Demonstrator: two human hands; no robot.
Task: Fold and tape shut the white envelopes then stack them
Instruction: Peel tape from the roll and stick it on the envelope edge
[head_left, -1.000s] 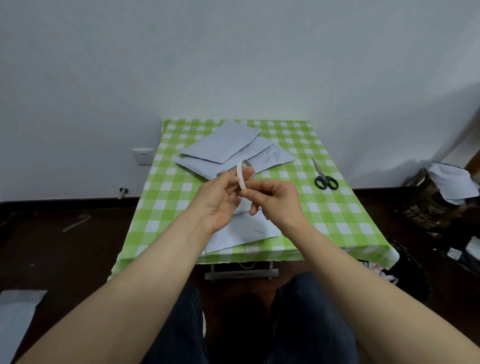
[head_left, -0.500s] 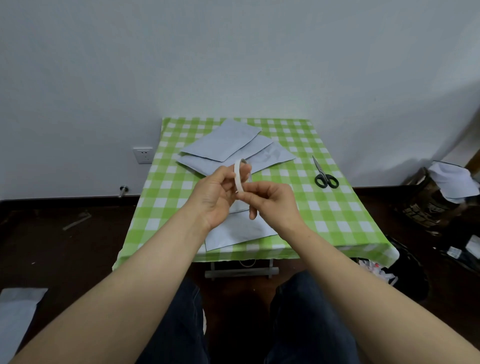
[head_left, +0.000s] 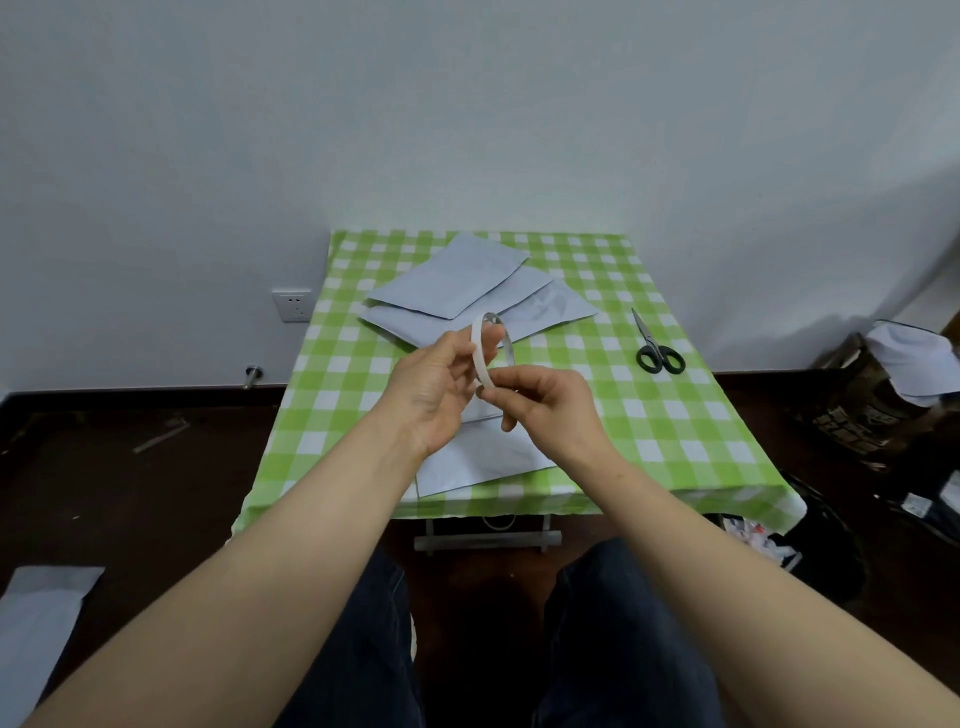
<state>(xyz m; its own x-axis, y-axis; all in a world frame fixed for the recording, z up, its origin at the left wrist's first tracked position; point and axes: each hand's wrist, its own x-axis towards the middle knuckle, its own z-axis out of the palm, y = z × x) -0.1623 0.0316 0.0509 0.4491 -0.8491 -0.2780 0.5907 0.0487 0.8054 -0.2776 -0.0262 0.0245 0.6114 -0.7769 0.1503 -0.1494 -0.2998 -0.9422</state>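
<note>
A thin white tape roll (head_left: 482, 349) stands on edge in the air above the table, held between both hands. My left hand (head_left: 431, 387) grips the roll from the left with thumb and fingers. My right hand (head_left: 540, 402) pinches its lower rim from the right. Under the hands a white envelope (head_left: 480, 457) lies near the table's front edge, partly hidden. A loose pile of white envelopes (head_left: 467, 291) lies overlapped at the back of the green checked table (head_left: 691, 415).
Black-handled scissors (head_left: 655, 345) lie on the table's right side. A wall socket (head_left: 292, 305) sits left of the table. On the floor are a white sheet (head_left: 36, 634) at the left and a bag with clutter (head_left: 883, 395) at the right.
Both hands and the tape roll drifted slightly left and up, and the roll tilted a little. The grips look the same.
</note>
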